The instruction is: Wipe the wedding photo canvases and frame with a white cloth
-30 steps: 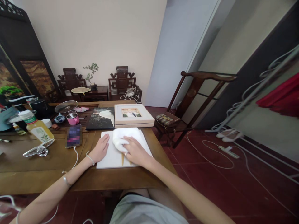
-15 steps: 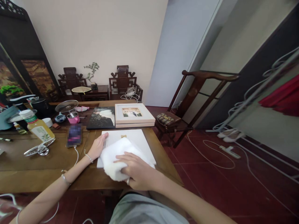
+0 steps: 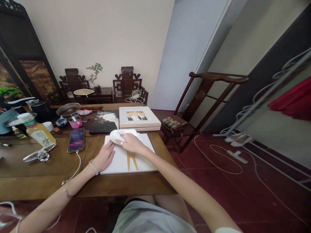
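Note:
A white rectangular board (image 3: pixel 145 161) lies flat near the table's front edge. Two tan tapering strips (image 3: pixel 132 160) show on its face, their upper part hidden by my right arm. Bunched under my right hand (image 3: pixel 130 143) is a white cloth (image 3: pixel 116 135), pressed against the board's far left corner. My right fingers are closed on it. My left hand (image 3: pixel 106 157) rests flat along the board's left side with nothing in it, fingers extended and their tips close to the cloth.
Behind the board lie a framed photo (image 3: pixel 139 121) and a dark picture panel (image 3: pixel 97 124). Leftward are a phone (image 3: pixel 76 140) on a white cable, a pink mug (image 3: pixel 75 121), a juice bottle (image 3: pixel 40 134) and a silver hair clip (image 3: pixel 41 154). A wooden chair (image 3: pixel 201 90) stands right.
My right hand has moved the cloth away from me, from the board's near side to its far left corner, uncovering the tan strips. My left hand has slid slightly nearer to me.

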`<action>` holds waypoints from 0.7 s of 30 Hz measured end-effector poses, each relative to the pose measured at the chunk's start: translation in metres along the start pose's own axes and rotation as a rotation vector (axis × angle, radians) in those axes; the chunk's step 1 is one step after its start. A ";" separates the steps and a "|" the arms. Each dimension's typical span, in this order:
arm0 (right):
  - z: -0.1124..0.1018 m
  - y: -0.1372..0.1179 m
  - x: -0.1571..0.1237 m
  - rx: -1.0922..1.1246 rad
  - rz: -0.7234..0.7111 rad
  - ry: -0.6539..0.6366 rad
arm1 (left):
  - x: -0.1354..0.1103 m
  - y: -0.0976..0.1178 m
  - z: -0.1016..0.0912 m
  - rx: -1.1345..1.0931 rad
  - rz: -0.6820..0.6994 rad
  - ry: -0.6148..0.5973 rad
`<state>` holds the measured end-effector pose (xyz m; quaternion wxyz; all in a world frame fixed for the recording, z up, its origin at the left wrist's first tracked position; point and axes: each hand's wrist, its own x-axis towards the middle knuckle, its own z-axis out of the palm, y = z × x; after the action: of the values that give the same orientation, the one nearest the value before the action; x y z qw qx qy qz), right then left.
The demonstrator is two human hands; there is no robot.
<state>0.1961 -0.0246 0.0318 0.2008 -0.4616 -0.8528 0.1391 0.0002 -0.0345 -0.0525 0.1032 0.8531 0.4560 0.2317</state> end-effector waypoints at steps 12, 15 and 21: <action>-0.009 0.008 0.009 0.065 0.047 0.024 | 0.000 -0.002 0.001 0.026 0.002 -0.031; -0.019 0.034 -0.020 0.035 0.131 0.076 | -0.001 -0.004 0.002 0.035 -0.008 -0.031; -0.023 0.073 -0.074 -0.050 0.160 0.103 | -0.001 -0.004 0.002 0.023 -0.018 -0.021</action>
<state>0.2965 -0.0462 0.0050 0.2211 -0.5398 -0.8049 0.1093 -0.0020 -0.0334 -0.0559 0.1005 0.8525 0.4650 0.2165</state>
